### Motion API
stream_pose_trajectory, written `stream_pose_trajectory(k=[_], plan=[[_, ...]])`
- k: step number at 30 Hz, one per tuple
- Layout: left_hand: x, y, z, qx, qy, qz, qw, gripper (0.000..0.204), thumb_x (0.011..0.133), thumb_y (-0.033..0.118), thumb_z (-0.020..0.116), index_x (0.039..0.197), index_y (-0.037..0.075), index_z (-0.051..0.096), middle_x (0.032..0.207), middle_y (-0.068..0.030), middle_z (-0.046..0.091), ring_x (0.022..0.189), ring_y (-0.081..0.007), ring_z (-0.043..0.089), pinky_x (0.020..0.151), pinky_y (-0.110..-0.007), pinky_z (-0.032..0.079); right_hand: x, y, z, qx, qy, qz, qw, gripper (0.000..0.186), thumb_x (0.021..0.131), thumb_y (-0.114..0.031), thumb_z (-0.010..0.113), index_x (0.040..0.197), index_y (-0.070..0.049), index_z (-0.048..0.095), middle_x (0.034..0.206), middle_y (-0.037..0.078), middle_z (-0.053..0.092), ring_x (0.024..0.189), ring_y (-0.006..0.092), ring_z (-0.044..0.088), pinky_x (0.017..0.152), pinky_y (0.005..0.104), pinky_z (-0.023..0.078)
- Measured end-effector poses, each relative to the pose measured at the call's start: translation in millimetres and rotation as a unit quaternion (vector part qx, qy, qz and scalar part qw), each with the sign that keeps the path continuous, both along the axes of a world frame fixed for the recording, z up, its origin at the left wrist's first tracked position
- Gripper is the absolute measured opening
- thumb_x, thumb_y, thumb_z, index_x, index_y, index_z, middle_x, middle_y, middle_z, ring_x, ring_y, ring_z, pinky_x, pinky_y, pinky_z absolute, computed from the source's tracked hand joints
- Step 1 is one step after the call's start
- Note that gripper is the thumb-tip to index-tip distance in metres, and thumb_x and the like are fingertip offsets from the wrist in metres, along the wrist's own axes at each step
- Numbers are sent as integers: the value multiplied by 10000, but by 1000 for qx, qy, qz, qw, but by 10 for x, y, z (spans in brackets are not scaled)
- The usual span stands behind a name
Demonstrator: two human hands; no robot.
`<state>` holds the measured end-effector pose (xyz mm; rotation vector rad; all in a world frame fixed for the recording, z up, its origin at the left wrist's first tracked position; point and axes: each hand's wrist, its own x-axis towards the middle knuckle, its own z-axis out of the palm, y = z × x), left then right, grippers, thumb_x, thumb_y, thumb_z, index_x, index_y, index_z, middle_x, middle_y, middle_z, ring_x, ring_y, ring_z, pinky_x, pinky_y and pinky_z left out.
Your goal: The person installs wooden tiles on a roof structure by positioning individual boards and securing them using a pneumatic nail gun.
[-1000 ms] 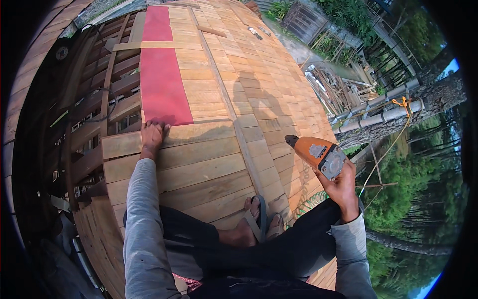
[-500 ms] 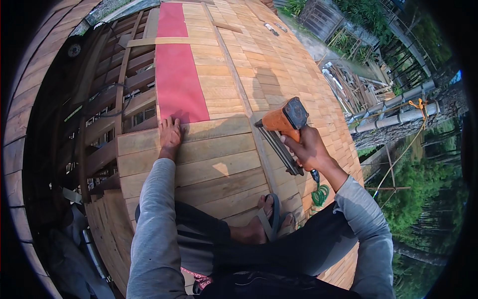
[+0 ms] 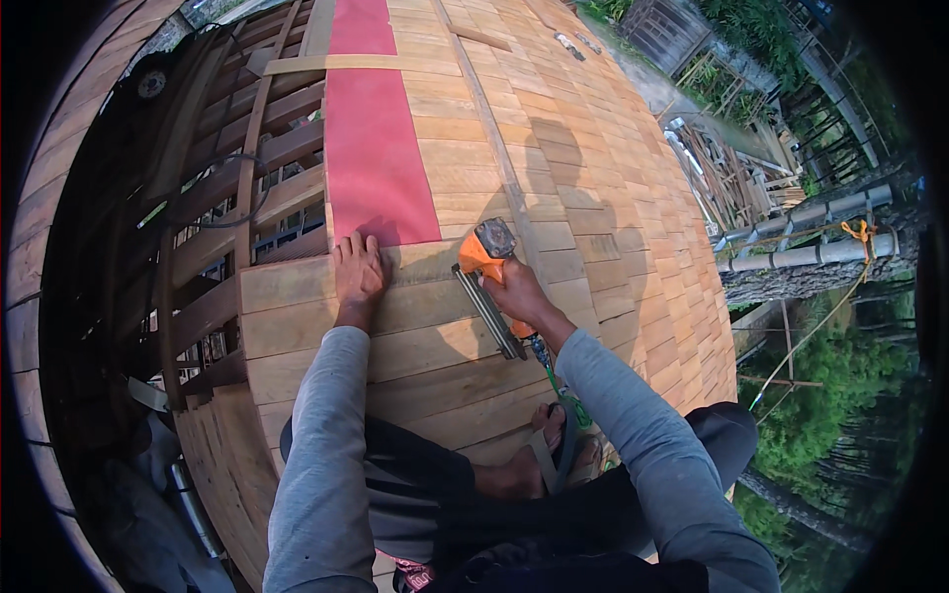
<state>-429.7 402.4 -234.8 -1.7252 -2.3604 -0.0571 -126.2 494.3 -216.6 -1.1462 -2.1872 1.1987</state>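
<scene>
Right hand [image 3: 516, 289] clenched round grip of orange nail gun [image 3: 486, 259], nose down on wooden shingle [image 3: 415, 265] near roof's unfinished left edge. Left hand [image 3: 358, 272] flat, pressing shingle below red underlay [image 3: 374, 148]. Gun looks heavy, rigid; handle best hold. Shingle thin, stiff, likely splits.

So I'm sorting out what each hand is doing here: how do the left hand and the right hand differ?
The left hand lies flat, fingers spread, pressing on a wooden plank at the edge of the red sheet; the right hand is curled around the handle of an orange nail gun. The left holds nothing; the right grips the tool. Both are bare, with grey sleeves.
</scene>
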Motion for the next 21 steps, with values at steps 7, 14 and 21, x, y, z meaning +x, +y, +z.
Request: stream_pose_trajectory(k=[7, 14, 21], plan=[[128, 113, 28, -6, -24, -5, 1000, 319, 963, 339, 603, 1116, 60, 629, 1181, -188, 569, 1158, -372, 529, 994, -499, 416, 167, 204, -37, -77, -47, 3, 996, 418, 937, -218, 724, 1263, 22, 617, 1033, 265, 757, 982, 448, 745, 870, 485, 586], [98, 97, 43, -10, -58, 11, 998, 314, 943, 315, 617, 1116, 55, 646, 1204, -207, 583, 1172, -398, 536, 1025, -531, 405, -87, 279, -165, -61, 31, -33, 997, 345, 984, -237, 742, 1210, 3, 639, 859, 84, 687, 669, 156, 675, 616, 329, 565], [-61, 42, 312, -26, -94, 43, 994, 361, 988, 319, 578, 1177, 25, 670, 1243, -223, 619, 1207, -401, 574, 1052, -504, 435, -441, 293, 11, 78, -62, 5, 995, 310, 923, -178, 755, 1136, 34, 678, 985, 263, 749, 966, 446, 740, 844, 498, 583]])
